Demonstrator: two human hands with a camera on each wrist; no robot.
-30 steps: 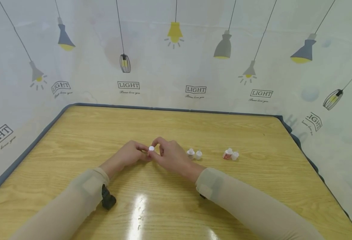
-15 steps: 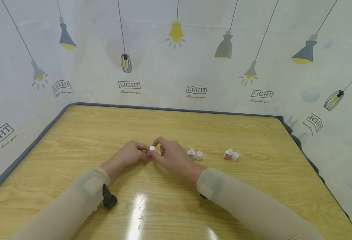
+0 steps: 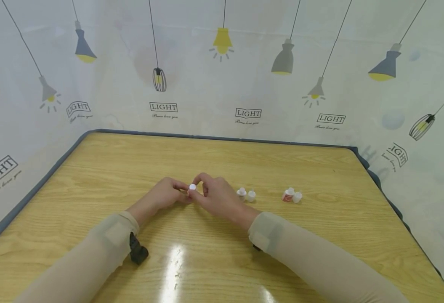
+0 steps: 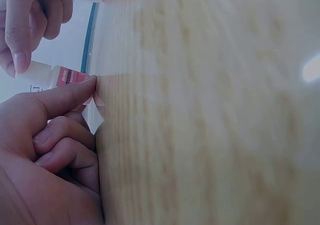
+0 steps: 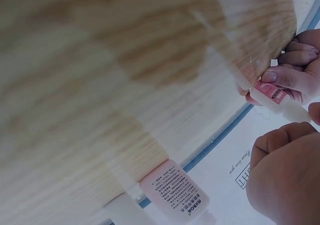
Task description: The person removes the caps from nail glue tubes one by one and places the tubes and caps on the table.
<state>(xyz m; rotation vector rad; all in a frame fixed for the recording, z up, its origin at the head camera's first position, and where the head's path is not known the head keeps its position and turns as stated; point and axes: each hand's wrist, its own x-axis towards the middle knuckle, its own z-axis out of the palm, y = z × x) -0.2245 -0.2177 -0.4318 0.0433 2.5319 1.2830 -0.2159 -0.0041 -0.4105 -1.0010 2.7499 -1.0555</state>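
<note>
Near the middle of the table, a small bottle (image 4: 70, 77) with a pink-red label stands upright between the two hands. Its white cap (image 3: 192, 187) is on top. My left hand (image 3: 165, 193) pinches the bottle low down between thumb and finger, the other fingers curled under. With thumb and forefinger, my right hand (image 3: 221, 199) pinches the white cap from the other side. The lower bottle is hidden behind fingers in the head view, but its label shows in both wrist views.
Right of my hands stands an uncapped bottle (image 3: 241, 193), with a loose white cap (image 3: 251, 195) beside it. Farther right is a red-labelled bottle (image 3: 288, 195), also beside a white cap (image 3: 297, 197). A printed curtain backs the wooden table (image 3: 222, 160).
</note>
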